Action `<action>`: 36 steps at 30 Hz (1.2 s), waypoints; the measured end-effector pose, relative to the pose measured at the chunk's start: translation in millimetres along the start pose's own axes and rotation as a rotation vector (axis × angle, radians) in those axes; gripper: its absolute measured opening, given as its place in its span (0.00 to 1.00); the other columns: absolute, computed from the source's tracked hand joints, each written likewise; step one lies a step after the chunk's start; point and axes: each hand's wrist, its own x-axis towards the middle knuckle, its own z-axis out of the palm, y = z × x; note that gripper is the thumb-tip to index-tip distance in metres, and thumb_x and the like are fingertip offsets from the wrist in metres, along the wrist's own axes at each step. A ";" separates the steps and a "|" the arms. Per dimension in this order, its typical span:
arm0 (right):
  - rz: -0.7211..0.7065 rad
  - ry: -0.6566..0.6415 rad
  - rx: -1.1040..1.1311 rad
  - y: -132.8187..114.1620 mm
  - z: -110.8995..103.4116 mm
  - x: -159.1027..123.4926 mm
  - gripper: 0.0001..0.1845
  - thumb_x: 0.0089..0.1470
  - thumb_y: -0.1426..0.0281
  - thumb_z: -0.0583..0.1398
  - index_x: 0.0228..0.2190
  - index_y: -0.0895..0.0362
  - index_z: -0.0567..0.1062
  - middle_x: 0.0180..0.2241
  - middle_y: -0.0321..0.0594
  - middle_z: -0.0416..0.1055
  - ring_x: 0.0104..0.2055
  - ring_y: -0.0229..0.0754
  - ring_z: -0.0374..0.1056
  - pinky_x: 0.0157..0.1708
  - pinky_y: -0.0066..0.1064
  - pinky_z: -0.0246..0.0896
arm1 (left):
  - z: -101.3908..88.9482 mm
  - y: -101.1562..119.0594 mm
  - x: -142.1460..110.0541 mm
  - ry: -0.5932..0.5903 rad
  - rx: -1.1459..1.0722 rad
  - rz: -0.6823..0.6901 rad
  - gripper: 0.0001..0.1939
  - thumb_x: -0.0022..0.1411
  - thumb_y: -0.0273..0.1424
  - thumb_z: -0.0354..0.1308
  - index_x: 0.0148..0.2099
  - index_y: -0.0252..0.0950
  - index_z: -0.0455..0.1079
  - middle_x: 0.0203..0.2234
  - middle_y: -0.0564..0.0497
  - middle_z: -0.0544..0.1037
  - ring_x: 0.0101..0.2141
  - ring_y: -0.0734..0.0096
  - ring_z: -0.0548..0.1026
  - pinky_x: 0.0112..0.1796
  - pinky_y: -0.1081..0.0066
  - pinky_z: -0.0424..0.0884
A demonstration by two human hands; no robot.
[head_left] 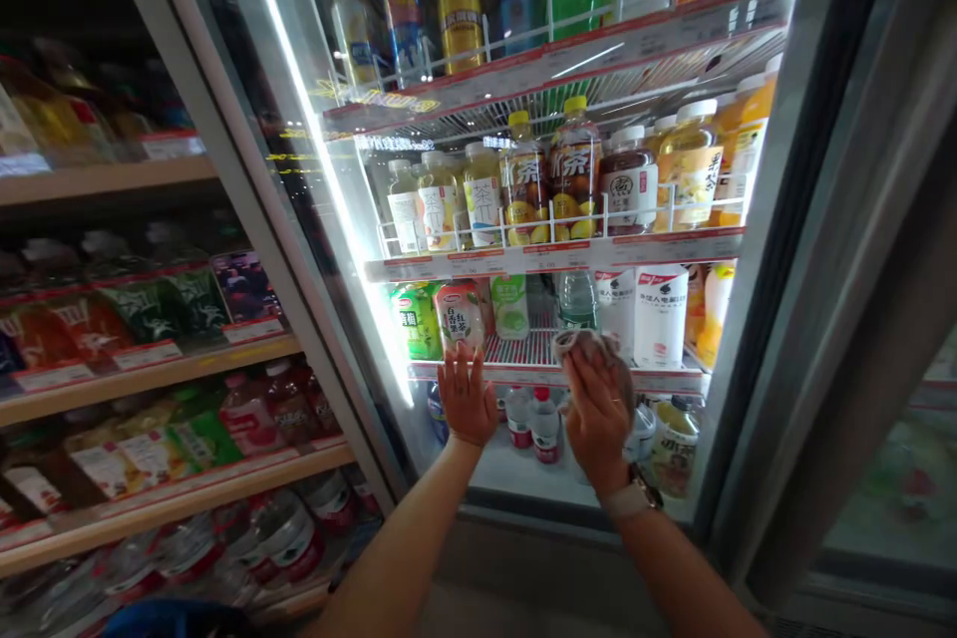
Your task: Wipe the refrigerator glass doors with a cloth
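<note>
My left hand [467, 397] lies flat and open against the glass door [515, 478] of a lit drinks cooler, fingers stretched upward. My right hand [598, 411] presses a crumpled cloth [579, 344] against the same glass, just right of the left hand. A watch sits on my right wrist [635, 496]. Behind the glass at hand height stand a pink-labelled bottle [459, 315] and green bottles [416, 319] on a wire shelf.
The cooler holds several shelves of bottles and cans, with tea bottles [523, 181] above my hands. The cooler's grey frame [829, 249] rises at the right. At the left, open wooden shelves [150, 374] carry more bottled drinks.
</note>
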 end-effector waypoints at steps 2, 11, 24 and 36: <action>-0.079 -0.092 0.043 -10.2 5.5 -13.7 0.33 0.62 0.82 0.48 0.66 0.54 0.57 0.56 0.44 0.71 0.61 0.43 0.64 0.64 0.41 0.55 | 0.6 0.4 0.5 0.009 0.007 0.004 0.30 0.69 0.31 0.44 0.71 0.36 0.45 0.69 0.43 0.49 0.69 0.57 0.44 0.66 0.54 0.46; -0.329 -0.399 0.241 -26.9 25.0 -87.7 0.34 0.57 0.86 0.47 0.63 0.57 0.63 0.55 0.44 0.73 0.59 0.39 0.66 0.59 0.36 0.64 | 0.4 -1.8 1.7 0.009 -0.010 0.016 0.30 0.70 0.31 0.44 0.71 0.36 0.45 0.69 0.42 0.51 0.69 0.58 0.44 0.66 0.53 0.47; -0.148 -0.144 0.041 6.5 -2.8 -1.1 0.32 0.61 0.82 0.50 0.64 0.56 0.60 0.58 0.44 0.70 0.65 0.43 0.58 0.66 0.41 0.52 | 1.0 -1.1 2.5 0.023 0.005 0.009 0.30 0.69 0.31 0.43 0.71 0.36 0.45 0.69 0.42 0.52 0.69 0.58 0.45 0.66 0.52 0.48; 0.279 0.231 -0.104 42.2 -25.9 43.6 0.35 0.56 0.80 0.47 0.65 0.59 0.58 0.64 0.51 0.60 0.68 0.59 0.51 0.64 0.61 0.49 | -1.4 1.3 3.2 0.026 -0.013 0.014 0.30 0.69 0.31 0.44 0.71 0.36 0.46 0.69 0.44 0.49 0.69 0.58 0.44 0.66 0.55 0.46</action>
